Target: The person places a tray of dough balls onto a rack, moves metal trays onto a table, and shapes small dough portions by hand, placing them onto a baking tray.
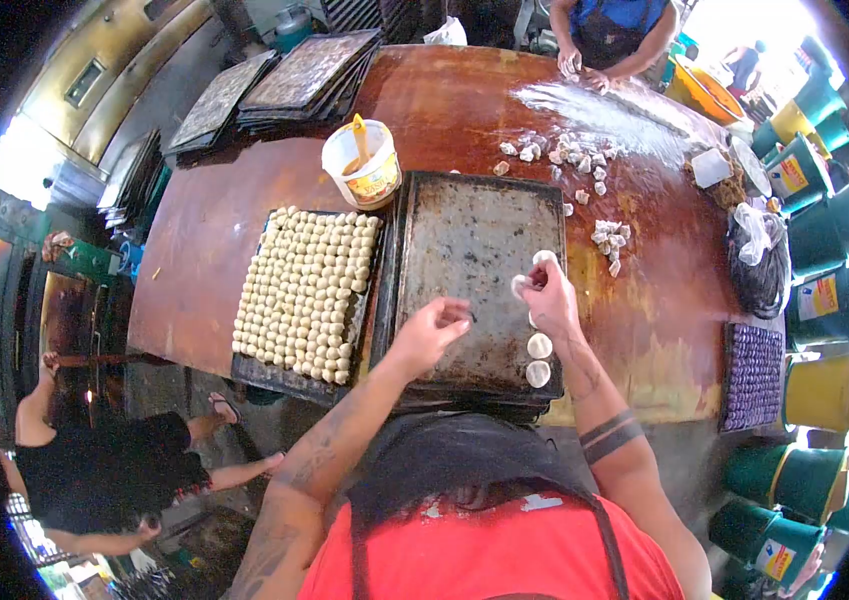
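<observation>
My right hand is over the right edge of a dark, worn baking tray, its fingers pinching a small pale dough round. Similar floured rounds lie in a line along that edge, among them a dough round and another one near my wrist, plus a dough round just beyond my fingers. Over the middle of the tray, my left hand hangs with thumb and fingers apart and holds nothing visible. To its left sits a second tray packed with rows of dough balls.
A white bucket with a yellow-handled brush stands behind the trays. Loose dough pieces and flour cover the far right. Across the table a co-worker's hands work dough. Stacked trays sit far left; a tray of purple pieces is at right.
</observation>
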The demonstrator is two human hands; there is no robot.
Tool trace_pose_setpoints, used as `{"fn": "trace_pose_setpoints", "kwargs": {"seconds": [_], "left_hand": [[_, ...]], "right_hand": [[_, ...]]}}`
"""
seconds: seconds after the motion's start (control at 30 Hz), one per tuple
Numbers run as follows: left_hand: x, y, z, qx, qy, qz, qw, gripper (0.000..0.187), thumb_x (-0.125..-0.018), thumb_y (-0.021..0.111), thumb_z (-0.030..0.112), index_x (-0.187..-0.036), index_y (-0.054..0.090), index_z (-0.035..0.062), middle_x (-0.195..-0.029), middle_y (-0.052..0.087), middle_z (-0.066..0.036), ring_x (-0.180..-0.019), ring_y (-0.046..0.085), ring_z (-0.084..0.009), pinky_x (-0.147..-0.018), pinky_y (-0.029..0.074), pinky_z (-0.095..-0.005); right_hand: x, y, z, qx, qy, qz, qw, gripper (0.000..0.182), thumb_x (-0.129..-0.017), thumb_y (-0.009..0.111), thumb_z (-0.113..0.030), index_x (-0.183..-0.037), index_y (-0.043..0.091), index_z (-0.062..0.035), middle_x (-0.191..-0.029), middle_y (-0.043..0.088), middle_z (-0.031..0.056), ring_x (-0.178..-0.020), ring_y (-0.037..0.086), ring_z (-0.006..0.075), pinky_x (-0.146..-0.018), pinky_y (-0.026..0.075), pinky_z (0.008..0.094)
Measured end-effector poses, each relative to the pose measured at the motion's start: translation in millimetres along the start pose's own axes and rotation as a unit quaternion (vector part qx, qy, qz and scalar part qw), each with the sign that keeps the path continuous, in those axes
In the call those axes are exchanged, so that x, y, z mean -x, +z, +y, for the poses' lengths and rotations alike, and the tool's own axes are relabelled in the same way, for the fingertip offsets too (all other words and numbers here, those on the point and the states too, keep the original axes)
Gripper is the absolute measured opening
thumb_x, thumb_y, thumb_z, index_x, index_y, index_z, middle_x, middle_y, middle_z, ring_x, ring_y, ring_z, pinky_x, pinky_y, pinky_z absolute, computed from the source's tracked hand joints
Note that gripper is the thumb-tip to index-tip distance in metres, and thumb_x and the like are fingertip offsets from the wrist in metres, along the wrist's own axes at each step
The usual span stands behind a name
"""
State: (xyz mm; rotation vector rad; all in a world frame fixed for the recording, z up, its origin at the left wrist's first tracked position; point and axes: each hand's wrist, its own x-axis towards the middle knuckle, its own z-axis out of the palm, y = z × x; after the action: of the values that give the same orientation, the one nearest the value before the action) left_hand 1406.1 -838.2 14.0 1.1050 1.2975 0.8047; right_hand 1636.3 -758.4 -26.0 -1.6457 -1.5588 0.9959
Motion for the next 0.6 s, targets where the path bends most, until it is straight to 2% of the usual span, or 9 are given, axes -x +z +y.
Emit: {"fn": "trace_pose_setpoints", "kwargs": {"seconds": [0.07,0.17,0.2,0.3,0.37,0.4,0.47,0.57,0.6], "left_hand": [[-13,15,18,0.071,-0.011,0.009,0.997,0.033,-0.091,0.064,0.017,-0.118,0.058,0.0003,-0.107,0.065,-0.009,-0.094,0.063,-0.0169,-0.083,0.050,-0.0308],[-26,23,30,0.220,-0.020,-0.012,0.975,0.038,-0.089,0.067,0.022,-0.118,0.059,-0.0013,-0.108,0.066,-0.009,-0.094,0.064,-0.0187,-0.083,0.052,-0.0329],[-27,24,35,0.232,-0.015,-0.007,0.972,0.038,-0.088,0.068,0.022,-0.117,0.060,-0.0016,-0.108,0.067,-0.009,-0.093,0.064,-0.0185,-0.082,0.052,-0.0326],[-22,26,58,0.234,-0.012,-0.048,0.971,0.027,-0.089,0.067,0.012,-0.111,0.061,-0.0030,-0.101,0.067,-0.008,-0.087,0.064,-0.0154,-0.074,0.054,-0.0295],[-19,29,66,0.220,-0.017,-0.113,0.969,0.027,-0.087,0.069,0.011,-0.109,0.062,-0.0039,-0.101,0.067,-0.008,-0.087,0.064,-0.0161,-0.075,0.054,-0.0301],[-16,33,70,0.281,-0.008,-0.165,0.945,0.029,-0.085,0.071,0.013,-0.107,0.063,-0.0035,-0.101,0.067,-0.008,-0.089,0.064,-0.0171,-0.078,0.054,-0.0314],[-10,41,77,0.312,-0.033,-0.191,0.930,0.032,-0.084,0.073,0.017,-0.107,0.063,-0.0032,-0.101,0.067,-0.008,-0.090,0.064,-0.0176,-0.080,0.052,-0.0319],[-13,49,70,0.369,-0.080,-0.225,0.898,0.044,-0.083,0.073,0.028,-0.115,0.059,-0.0001,-0.105,0.065,-0.008,-0.095,0.062,-0.0189,-0.084,0.049,-0.0336],[-12,56,71,0.394,-0.112,-0.221,0.885,0.046,-0.084,0.073,0.029,-0.117,0.058,0.0007,-0.106,0.064,-0.008,-0.096,0.062,-0.0190,-0.084,0.049,-0.0337]], "right_hand": [[17,10,-23,-0.135,-0.062,0.013,0.989,0.023,-0.079,0.070,-0.016,-0.096,0.062,-0.0032,-0.088,0.066,0.0104,-0.083,0.064,0.0236,-0.077,0.050,0.0349],[48,-3,-79,-0.214,-0.026,-0.010,0.977,0.027,-0.080,0.072,-0.013,-0.101,0.061,-0.0018,-0.086,0.066,0.0080,-0.085,0.063,0.0188,-0.078,0.049,0.0335],[51,-14,-86,-0.177,0.019,-0.043,0.983,0.036,-0.077,0.076,-0.016,-0.104,0.059,-0.0013,-0.098,0.065,0.0110,-0.095,0.062,0.0230,-0.086,0.049,0.0360],[64,-43,-119,0.003,-0.240,0.048,0.970,0.043,-0.073,0.081,-0.010,-0.106,0.055,-0.0030,-0.103,0.062,0.0086,-0.097,0.061,0.0213,-0.089,0.048,0.0338],[59,-52,-120,-0.016,-0.296,-0.045,0.954,0.050,-0.065,0.084,-0.012,-0.105,0.056,-0.0060,-0.114,0.062,0.0132,-0.108,0.059,0.0292,-0.095,0.046,0.0385],[55,-53,-114,-0.035,-0.308,-0.093,0.946,0.048,-0.065,0.083,-0.011,-0.105,0.057,-0.0067,-0.115,0.062,0.0128,-0.110,0.058,0.0308,-0.095,0.046,0.0396],[53,-49,-100,-0.100,-0.297,-0.152,0.937,0.044,-0.064,0.079,-0.007,-0.103,0.058,-0.0084,-0.116,0.062,0.0112,-0.111,0.058,0.0327,-0.095,0.047,0.0404],[51,-51,-92,-0.071,-0.364,-0.119,0.921,0.040,-0.066,0.076,0.001,-0.099,0.054,-0.0065,-0.109,0.063,0.0114,-0.103,0.061,0.0273,-0.089,0.048,0.0367],[50,-50,-87,-0.071,-0.324,-0.081,0.940,0.040,-0.067,0.075,0.002,-0.099,0.054,-0.0062,-0.109,0.062,0.0111,-0.101,0.061,0.0271,-0.089,0.048,0.0365]]}}
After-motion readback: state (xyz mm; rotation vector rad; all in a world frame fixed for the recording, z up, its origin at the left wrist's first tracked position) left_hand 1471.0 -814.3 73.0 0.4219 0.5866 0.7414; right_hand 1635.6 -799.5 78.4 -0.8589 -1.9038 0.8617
